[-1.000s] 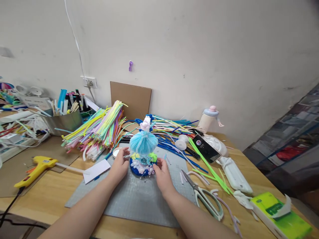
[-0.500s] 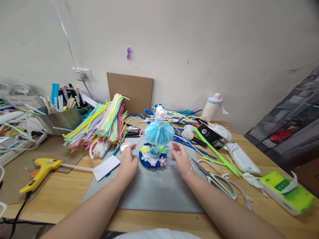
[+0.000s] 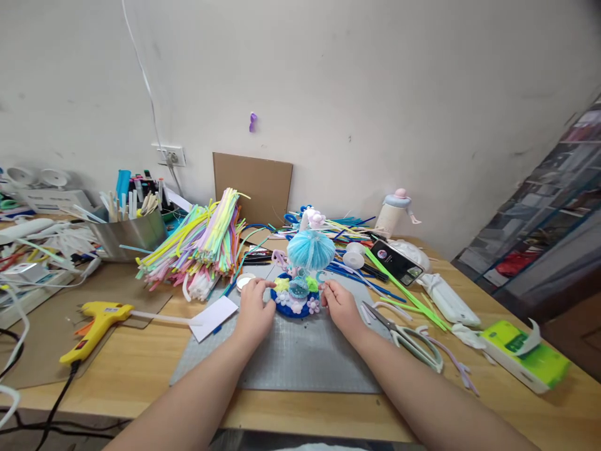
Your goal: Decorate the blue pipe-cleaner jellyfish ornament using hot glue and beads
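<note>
A pipe-cleaner doll (image 3: pixel 310 250) with a puffy light-blue skirt and a pale pink and white top stands upright on a round dark-blue base (image 3: pixel 286 310). Yellow, green, white and lilac fuzzy flowers ring the base. My left hand (image 3: pixel 256 308) is at the base's left edge, fingertips and thumb against its rim. On the opposite side, the curled fingers of my right hand (image 3: pixel 342 307) close in at the right rim; their exact contact is partly hidden. Under everything lies a grey cutting mat (image 3: pixel 300 357).
Left are a bundle of coloured pipe cleaners (image 3: pixel 201 250), a yellow glue gun (image 3: pixel 96 326) and a white card (image 3: pixel 213 318). Right of my hand lie scissors (image 3: pixel 408 341), a phone (image 3: pixel 397 258) and a green tissue pack (image 3: pixel 523 354). A bottle (image 3: pixel 392 213) stands behind.
Both hands have moved inward to the base's rim, and the right fingers have curled. The whole view has shifted slightly; the doll remains upright on the mat.
</note>
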`<control>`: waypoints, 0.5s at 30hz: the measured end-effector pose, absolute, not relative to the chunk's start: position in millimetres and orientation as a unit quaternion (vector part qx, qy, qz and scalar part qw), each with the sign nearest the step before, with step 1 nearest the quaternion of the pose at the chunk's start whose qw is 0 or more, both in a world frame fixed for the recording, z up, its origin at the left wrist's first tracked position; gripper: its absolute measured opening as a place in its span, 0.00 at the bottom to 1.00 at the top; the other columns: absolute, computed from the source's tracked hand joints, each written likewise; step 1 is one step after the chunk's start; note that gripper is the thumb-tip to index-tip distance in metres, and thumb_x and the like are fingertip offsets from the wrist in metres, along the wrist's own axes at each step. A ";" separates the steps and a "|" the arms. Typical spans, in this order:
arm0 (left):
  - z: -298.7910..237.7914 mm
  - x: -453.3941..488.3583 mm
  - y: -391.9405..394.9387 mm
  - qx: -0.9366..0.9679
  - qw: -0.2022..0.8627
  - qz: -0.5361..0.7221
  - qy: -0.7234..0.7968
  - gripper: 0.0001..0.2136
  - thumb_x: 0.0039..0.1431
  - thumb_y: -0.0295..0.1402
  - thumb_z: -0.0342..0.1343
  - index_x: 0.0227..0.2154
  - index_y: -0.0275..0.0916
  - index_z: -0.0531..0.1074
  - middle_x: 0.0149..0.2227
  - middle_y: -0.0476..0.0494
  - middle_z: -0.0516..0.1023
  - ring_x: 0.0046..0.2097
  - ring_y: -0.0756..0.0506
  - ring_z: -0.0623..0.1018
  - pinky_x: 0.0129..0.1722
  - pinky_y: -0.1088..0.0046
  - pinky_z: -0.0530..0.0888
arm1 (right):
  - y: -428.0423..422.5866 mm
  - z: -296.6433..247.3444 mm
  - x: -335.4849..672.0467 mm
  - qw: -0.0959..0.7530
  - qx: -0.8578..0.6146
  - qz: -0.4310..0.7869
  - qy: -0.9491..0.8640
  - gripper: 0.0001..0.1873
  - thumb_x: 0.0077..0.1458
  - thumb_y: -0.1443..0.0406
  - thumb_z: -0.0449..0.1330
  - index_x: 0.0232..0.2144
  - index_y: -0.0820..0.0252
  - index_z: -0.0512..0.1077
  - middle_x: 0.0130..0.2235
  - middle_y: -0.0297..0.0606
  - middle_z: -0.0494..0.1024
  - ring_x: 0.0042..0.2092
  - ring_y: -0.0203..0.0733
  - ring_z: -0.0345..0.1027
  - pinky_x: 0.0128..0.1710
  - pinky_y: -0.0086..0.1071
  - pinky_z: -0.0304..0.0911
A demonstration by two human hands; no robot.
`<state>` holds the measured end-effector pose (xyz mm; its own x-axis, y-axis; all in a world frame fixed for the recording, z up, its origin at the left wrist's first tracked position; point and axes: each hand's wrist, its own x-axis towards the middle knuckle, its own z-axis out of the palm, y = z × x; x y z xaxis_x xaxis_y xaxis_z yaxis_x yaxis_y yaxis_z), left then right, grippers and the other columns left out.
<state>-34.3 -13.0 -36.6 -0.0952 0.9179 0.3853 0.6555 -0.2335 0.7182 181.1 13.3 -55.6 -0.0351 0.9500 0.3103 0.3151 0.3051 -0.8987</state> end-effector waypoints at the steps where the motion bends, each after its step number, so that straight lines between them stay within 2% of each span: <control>1: -36.9 -34.4 -12.7 0.650 0.154 0.438 0.601 0.17 0.44 0.22 0.49 0.39 0.40 0.70 0.43 0.42 0.70 0.51 0.39 0.67 0.53 0.59 0.62 | 12.4 -55.9 181.0 0.488 -0.489 0.317 -0.650 0.09 0.54 0.62 0.50 0.30 0.52 0.71 0.21 0.30 0.70 0.25 0.42 0.61 0.29 0.33 0.55; 5: -41.6 -36.5 -9.0 0.619 0.168 0.455 0.617 0.22 0.45 0.23 0.50 0.46 0.38 0.64 0.46 0.39 0.69 0.52 0.39 0.67 0.52 0.59 0.63 | 9.6 -56.5 183.6 0.481 -0.477 0.276 -0.682 0.11 0.47 0.70 0.49 0.26 0.53 0.70 0.25 0.32 0.71 0.31 0.43 0.63 0.34 0.33 0.55; 8: -45.4 -39.6 -4.9 0.589 0.183 0.469 0.633 0.23 0.46 0.24 0.50 0.49 0.37 0.60 0.46 0.38 0.68 0.50 0.40 0.68 0.49 0.59 0.65 | 9.6 -58.5 187.9 0.472 -0.472 0.254 -0.700 0.12 0.44 0.72 0.48 0.23 0.54 0.69 0.25 0.31 0.70 0.31 0.42 0.63 0.34 0.32 0.54; 12: -49.4 -43.2 0.7 0.559 0.186 0.490 0.642 0.26 0.45 0.24 0.51 0.50 0.38 0.57 0.43 0.41 0.67 0.46 0.42 0.70 0.45 0.62 0.68 | 14.0 -63.9 190.7 0.471 -0.477 0.236 -0.704 0.12 0.44 0.72 0.47 0.25 0.57 0.70 0.22 0.31 0.69 0.28 0.40 0.63 0.30 0.32 0.55; 15: -53.7 -43.9 4.0 0.553 0.180 0.503 0.639 0.27 0.43 0.23 0.51 0.50 0.37 0.56 0.41 0.43 0.67 0.43 0.43 0.71 0.44 0.62 0.69 | 18.7 -66.8 189.9 0.494 -0.479 0.216 -0.693 0.12 0.45 0.71 0.48 0.30 0.58 0.70 0.26 0.32 0.70 0.29 0.41 0.64 0.32 0.32 0.57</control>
